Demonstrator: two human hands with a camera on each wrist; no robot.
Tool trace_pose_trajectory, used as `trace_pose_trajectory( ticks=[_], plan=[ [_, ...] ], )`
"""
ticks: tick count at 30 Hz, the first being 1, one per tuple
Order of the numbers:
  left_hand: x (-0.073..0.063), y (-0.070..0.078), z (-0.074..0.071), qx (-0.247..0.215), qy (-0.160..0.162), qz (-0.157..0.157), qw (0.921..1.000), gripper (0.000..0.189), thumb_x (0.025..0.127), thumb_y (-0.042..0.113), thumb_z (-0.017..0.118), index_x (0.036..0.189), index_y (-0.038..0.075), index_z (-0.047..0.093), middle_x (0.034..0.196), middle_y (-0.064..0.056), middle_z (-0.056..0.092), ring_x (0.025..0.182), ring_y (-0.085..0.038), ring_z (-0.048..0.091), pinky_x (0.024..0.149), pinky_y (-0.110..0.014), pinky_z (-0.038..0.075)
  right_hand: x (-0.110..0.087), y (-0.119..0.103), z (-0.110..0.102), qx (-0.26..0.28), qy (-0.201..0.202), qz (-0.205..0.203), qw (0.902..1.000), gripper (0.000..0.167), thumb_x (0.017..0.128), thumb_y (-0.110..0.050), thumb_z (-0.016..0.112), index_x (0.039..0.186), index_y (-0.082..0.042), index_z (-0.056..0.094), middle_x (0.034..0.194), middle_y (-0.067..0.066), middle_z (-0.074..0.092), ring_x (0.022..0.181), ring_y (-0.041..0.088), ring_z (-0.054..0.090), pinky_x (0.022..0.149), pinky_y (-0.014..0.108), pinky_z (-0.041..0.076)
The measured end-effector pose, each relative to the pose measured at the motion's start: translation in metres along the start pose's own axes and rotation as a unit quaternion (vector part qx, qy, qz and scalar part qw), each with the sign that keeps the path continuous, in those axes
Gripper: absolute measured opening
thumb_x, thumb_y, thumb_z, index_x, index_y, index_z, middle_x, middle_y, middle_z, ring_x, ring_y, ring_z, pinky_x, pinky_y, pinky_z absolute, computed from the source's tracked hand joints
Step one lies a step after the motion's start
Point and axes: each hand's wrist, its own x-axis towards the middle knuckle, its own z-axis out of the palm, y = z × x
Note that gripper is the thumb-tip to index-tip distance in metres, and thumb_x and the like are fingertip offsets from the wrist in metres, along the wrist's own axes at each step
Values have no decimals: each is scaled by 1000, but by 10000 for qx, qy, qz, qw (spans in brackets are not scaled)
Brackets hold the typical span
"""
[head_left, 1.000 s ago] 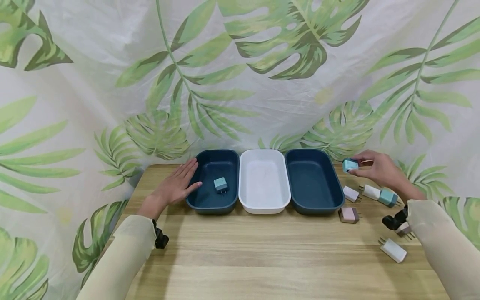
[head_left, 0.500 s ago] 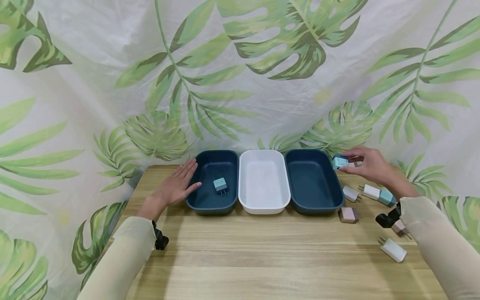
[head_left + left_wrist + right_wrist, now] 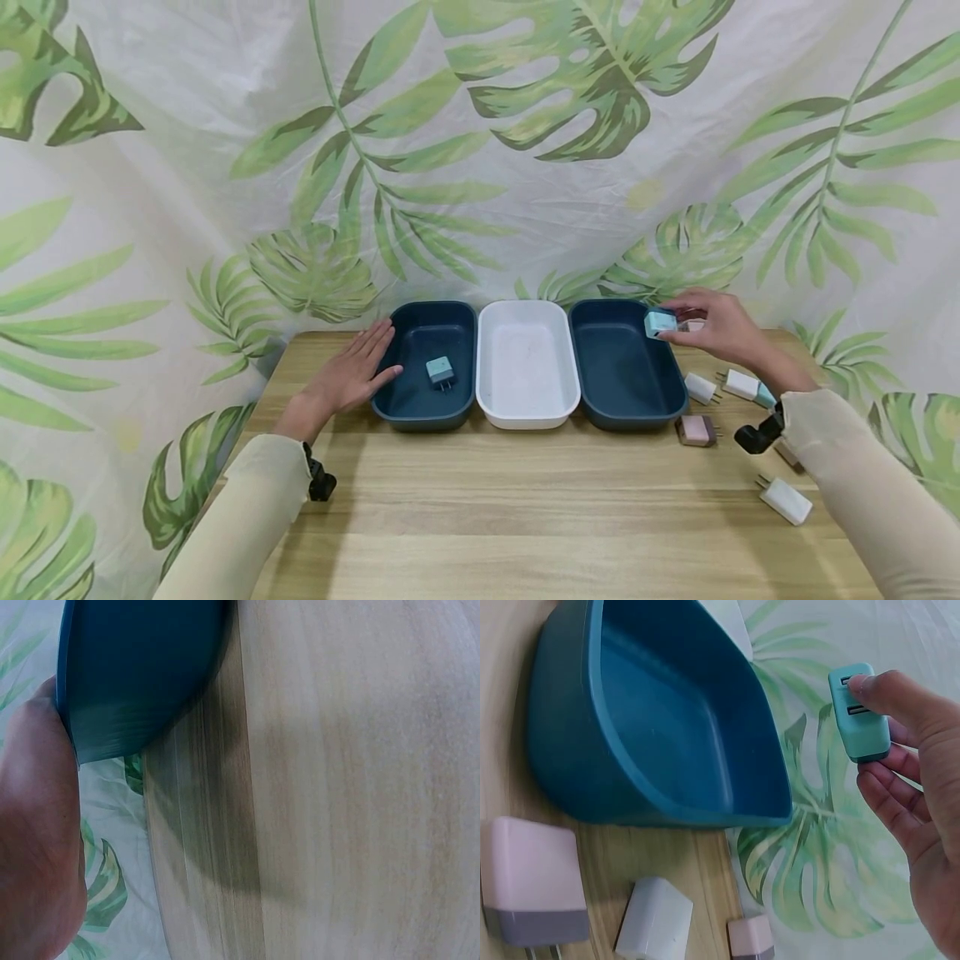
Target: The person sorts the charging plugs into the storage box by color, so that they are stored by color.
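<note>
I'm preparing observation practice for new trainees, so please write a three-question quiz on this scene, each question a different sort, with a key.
1. Multiple choice: What does the right hand hold?
a) a white charger
b) a teal charger
c) a pink charger

2. Fill the gap: The ____ tray stands between the two blue trays.

3. Count: How many chargers lie inside the blue tray beside the left hand?

Key:
1. b
2. white, for the white tray
3. One, a two-tone charger
</note>
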Motion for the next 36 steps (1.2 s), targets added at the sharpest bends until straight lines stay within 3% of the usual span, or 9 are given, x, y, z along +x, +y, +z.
trace_pose_trajectory(
  ticks=[5, 9, 14, 19, 23, 31, 36],
  plan=[
    [1, -3, 3, -15, 1, 3, 10000, 83, 112, 56, 38, 169, 0, 15, 177, -19, 10, 164, -38, 10, 131, -56, 15, 7, -5, 5, 118, -35, -66, 9999, 42, 84, -9, 91, 122, 2, 77, 107, 15, 72, 92, 34, 75, 80, 5, 51],
    [2, -9, 8, -16, 42, 43, 10000, 85, 112, 61, 34, 169, 1, 15, 177, -18, 10, 164, -37, 11, 130, -56, 16, 12, -9, 12, 148, -90, -128, 9998, 42, 84, -9, 91, 123, 1, 77, 107, 14, 71, 93, 32, 74, 81, 6, 52],
    [0, -5, 5, -44, 56, 54, 10000, 84, 112, 59, 35, 169, 0, 15, 177, -20, 10, 163, -40, 11, 130, -58, 16, 19, -16, 18, -8, -115, -265, 9996, 43, 84, -11, 91, 123, -1, 77, 110, 13, 73, 93, 28, 74, 81, 11, 54],
    [0, -1, 0, 8, 7, -8, 10000, 81, 113, 54, 37, 169, 0, 14, 177, -20, 9, 163, -39, 10, 131, -57, 15, 27, -23, 24, 3, -150, -439, 9989, 45, 81, -11, 93, 121, 0, 78, 109, 13, 74, 90, 26, 75, 80, 36, 64],
    [0, 0, 0, 58, -12, -15, 10000, 81, 113, 53, 37, 169, 0, 14, 177, -19, 10, 163, -40, 11, 130, -58, 16, 33, -28, 30, 77, -186, -500, 9985, 45, 80, -10, 93, 122, 1, 78, 110, 14, 74, 90, 26, 74, 80, 52, 63],
    [0, -1, 0, -29, 7, 3, 10000, 83, 112, 57, 35, 169, -1, 15, 177, -20, 9, 163, -40, 11, 130, -59, 16, 42, -39, 44, 455, -182, -469, 9977, 43, 82, -9, 92, 121, 0, 78, 113, 16, 74, 92, 28, 73, 83, 48, 63],
    [1, -4, 3, -30, 78, 70, 9999, 86, 111, 62, 31, 168, -1, 17, 177, -20, 11, 163, -41, 13, 129, -59, 18, 47, -44, 54, 526, -218, -473, 9973, 43, 82, -10, 92, 121, -1, 78, 116, 15, 74, 94, 27, 74, 85, 38, 63]
  ],
)
